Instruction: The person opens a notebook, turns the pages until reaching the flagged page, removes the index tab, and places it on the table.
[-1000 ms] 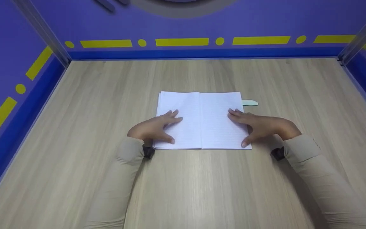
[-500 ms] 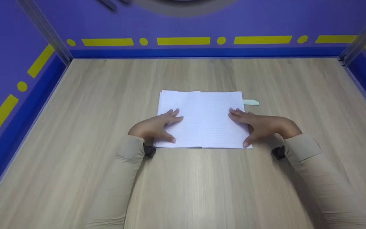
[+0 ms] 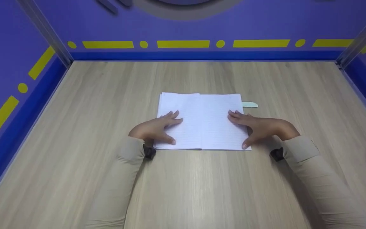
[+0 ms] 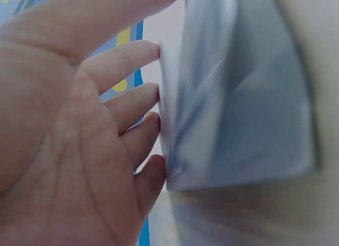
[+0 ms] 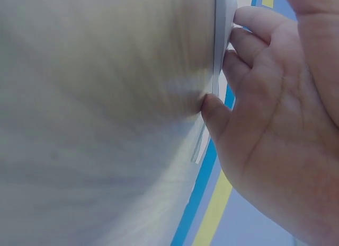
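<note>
With left hand (image 3: 156, 128) and right hand (image 3: 259, 127) spread flat (fingers apart) on the open notebook (image 3: 203, 119), uneven pressure could crease pages.

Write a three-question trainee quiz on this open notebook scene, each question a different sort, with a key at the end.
1. True or false: the notebook lies shut on the table.
2. Multiple choice: where does the pale green tab stick out? A) past the notebook's right edge, B) past its left edge, C) from under the left hand.
3. Fill in: the right hand rests with spread fingers on the notebook's ______ page.

Key: 1 false, it lies open with both pages flat. 2 A. 3 right.
</note>
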`<state>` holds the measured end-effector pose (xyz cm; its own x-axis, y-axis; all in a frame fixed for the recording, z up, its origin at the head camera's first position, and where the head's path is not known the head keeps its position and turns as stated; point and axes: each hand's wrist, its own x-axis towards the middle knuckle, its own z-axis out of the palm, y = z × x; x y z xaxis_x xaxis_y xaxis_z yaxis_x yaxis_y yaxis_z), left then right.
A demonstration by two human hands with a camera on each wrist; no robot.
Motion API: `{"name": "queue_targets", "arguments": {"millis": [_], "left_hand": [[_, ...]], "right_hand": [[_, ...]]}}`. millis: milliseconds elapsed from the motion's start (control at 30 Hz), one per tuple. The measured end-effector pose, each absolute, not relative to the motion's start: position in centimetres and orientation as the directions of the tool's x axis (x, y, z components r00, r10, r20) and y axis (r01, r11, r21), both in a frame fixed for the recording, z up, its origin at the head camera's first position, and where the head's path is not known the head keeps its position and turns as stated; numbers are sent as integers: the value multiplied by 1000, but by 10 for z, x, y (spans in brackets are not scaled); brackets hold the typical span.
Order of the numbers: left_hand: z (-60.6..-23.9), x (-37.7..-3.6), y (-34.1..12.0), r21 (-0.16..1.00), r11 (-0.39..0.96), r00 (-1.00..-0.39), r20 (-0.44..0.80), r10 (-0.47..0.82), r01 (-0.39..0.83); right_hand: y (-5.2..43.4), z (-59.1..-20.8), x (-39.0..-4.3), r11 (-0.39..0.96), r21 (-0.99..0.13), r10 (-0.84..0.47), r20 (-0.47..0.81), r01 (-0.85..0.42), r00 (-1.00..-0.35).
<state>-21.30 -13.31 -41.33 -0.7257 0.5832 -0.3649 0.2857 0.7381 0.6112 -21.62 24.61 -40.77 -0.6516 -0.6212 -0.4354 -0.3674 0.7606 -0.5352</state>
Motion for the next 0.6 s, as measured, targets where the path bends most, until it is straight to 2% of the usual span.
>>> {"name": "queue_targets", "arguments": {"millis": [200,433,600], "left_hand": [[-417,-213,-133,629,728,-729,-360,582,271],[-418,-208,-136,634,729,-729,-368,577,257],[-414,-211,-133,639,728,-738,-361,570,249]], "right_hand": [[246,-412,-215,762,-537,-617,-428,-363,-661],[244,-416,-214,727,-562,-661,-415,-395,-625],[247,-411,-218,733,-549,-656,-414,-401,-632]]}}
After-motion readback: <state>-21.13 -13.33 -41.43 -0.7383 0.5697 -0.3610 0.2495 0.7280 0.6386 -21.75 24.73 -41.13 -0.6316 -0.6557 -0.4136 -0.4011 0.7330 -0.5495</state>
